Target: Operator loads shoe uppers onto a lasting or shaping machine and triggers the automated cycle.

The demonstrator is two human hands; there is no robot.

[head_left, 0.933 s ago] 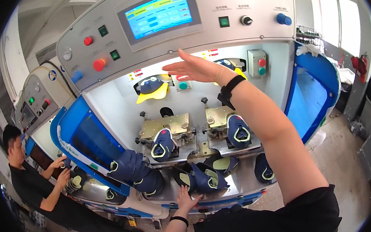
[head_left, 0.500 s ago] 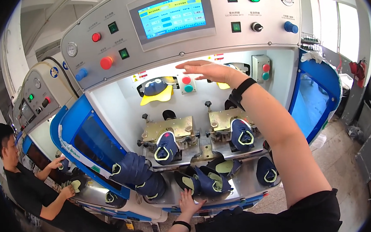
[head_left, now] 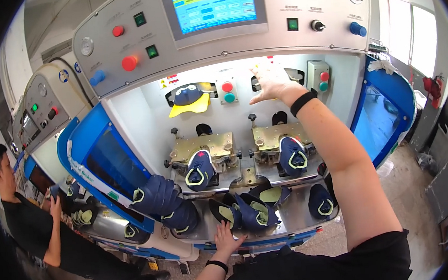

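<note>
My right hand [head_left: 274, 84] reaches into the lit machine bay, fingers spread and nothing seen in them. It covers most of the right-hand mould on the back wall. My left hand [head_left: 227, 238] lies with fingers spread on the front edge of the metal shelf [head_left: 293, 220], its fingertips by a navy shoe upper [head_left: 223, 213] with pale green lining. Beside that sits another navy upper [head_left: 257, 215]. Two more, a left upper [head_left: 200, 171] and a right upper [head_left: 293, 155], rest at the brass-coloured clamp plates. On the back wall, a navy piece with a yellow flap [head_left: 189, 101] covers the left mould.
Navy uppers lie piled [head_left: 166, 205] at the shelf's left; a single upper [head_left: 320, 202] is at its right. Blue side doors [head_left: 384, 109] flank the bay. Above hangs a control panel with a screen [head_left: 214, 8]. At far left, a co-worker [head_left: 27, 218] stands at another machine.
My right hand has moved in toward the right-hand mould, its fingers now spread wider. My left hand stays on the shelf edge. The co-worker has raised a hand holding something dark.
</note>
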